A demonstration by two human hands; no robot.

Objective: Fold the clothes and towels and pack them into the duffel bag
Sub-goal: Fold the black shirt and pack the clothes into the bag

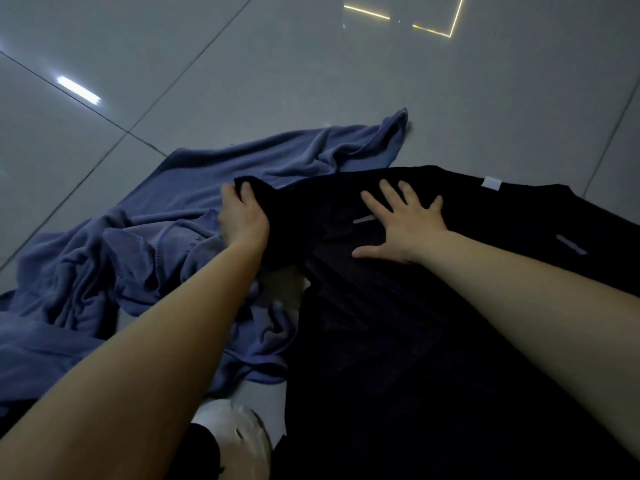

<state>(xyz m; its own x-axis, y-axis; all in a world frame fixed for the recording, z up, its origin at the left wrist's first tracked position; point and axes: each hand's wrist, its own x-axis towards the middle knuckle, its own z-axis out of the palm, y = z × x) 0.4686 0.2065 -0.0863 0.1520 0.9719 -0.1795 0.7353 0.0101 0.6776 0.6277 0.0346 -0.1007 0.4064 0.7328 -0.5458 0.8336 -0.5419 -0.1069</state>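
A garment (398, 323) lies spread on the floor (311, 64), to the right. A crumpled towel (145, 244) lies left of it, touching, its far edge partly under the garment.

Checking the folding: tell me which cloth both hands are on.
The black garment: left hand pinches its corner, right hand presses flat. The blue towel lies crumpled, unheld.

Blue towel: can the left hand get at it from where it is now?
Probably yes. The left hand grips an edge of the black garment right above the blue towel, with nothing between; it would need to let go first.
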